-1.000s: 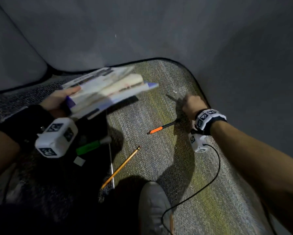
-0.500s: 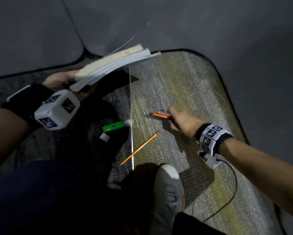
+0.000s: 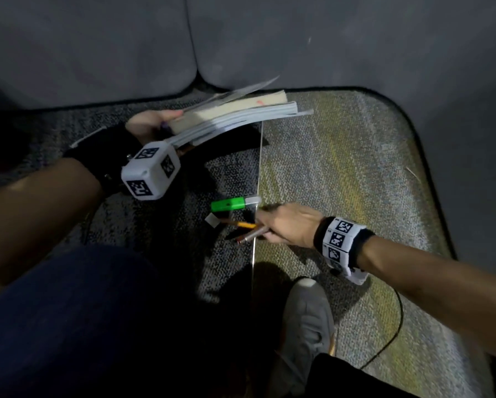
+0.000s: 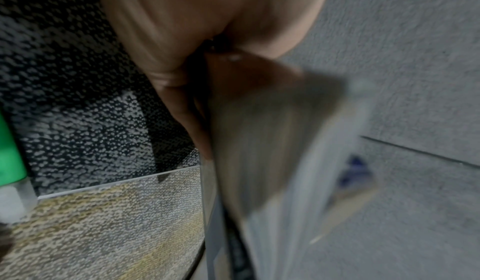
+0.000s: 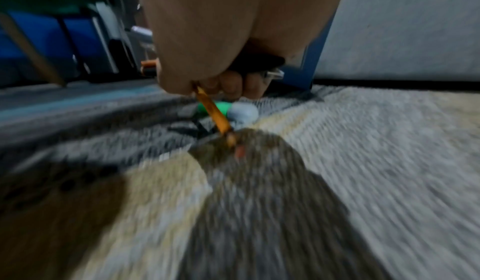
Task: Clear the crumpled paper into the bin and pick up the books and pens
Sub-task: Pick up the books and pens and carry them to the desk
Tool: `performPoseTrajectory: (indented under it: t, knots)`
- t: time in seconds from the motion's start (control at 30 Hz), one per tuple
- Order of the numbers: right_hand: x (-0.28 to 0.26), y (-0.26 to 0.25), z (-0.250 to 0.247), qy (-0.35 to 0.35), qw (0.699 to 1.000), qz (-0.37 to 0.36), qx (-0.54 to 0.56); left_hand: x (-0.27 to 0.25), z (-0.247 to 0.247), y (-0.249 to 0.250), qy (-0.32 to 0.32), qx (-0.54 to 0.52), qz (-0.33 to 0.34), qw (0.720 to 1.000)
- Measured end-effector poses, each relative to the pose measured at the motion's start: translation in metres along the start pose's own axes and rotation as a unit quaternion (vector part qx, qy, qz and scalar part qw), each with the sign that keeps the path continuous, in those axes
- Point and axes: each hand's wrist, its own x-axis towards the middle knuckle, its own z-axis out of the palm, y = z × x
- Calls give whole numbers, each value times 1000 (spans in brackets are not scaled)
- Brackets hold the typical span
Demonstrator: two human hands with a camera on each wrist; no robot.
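My left hand (image 3: 149,124) grips a stack of books (image 3: 235,114) by one end and holds it above the carpet; the left wrist view shows the books (image 4: 272,140) blurred against my fingers (image 4: 182,99). My right hand (image 3: 281,224) is low over the carpet and holds several pens together with a yellow pencil (image 3: 245,224). In the right wrist view the pencil (image 5: 213,112) sticks out of my curled fingers (image 5: 228,85), its tip near the carpet. A green marker (image 3: 229,204) with a pale cap lies on the carpet just beyond my right hand, and a small white eraser (image 3: 212,220) lies beside it.
The patterned carpet (image 3: 341,168) ends at a grey sofa base (image 3: 298,38) behind and to the right. My grey shoe (image 3: 307,320) and dark trouser leg (image 3: 83,326) fill the near floor. A black cable (image 3: 396,334) trails from my right wrist. No crumpled paper or bin shows.
My right hand moved left from the orange pen's spot, carrying the pens, and picked the yellow pencil off the carpet. The left hand keeps the books aloft.
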Motion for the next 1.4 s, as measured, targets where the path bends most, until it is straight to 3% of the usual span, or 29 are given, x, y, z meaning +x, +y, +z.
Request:
performPoseTrajectory:
  t: [0.13,0.23,0.37,0.47,0.67,0.83,1.0,1.1,1.17,1.3,1.4]
  knots:
    - [30,-9,-24,90,994,19,-57,9,-17,3,-48,-47,-68,995]
    - [48,-12,-30,46,990,79,-111,6,-20,3,-68,-18,-69,995]
    - [61,-14,-24,-38,990,77,-108,4,-22,6,-54,5,-52,997]
    - [68,-12,-27,-20,987,71,-145,1,-22,8,-40,3,-43,998]
    - [59,-25,-60,80,988,60,-119,-8,-23,14,-14,14,-16,1000]
    - [84,-58,-35,34,993,59,-100,-17,-25,19,12,-16,9,1000]
    - [101,-68,-14,3,995,47,-91,-13,-40,16,11,-37,-22,999]
    - [102,-52,-29,-32,999,39,-15,-8,-42,14,1,-30,-35,999]
    - [93,-26,-47,-15,991,85,101,-7,-38,14,1,-6,-32,999]
    - [47,34,-60,65,930,213,293,-4,-30,20,6,69,-8,998]
    - [14,69,-42,32,903,304,303,3,-24,25,-5,91,24,996]
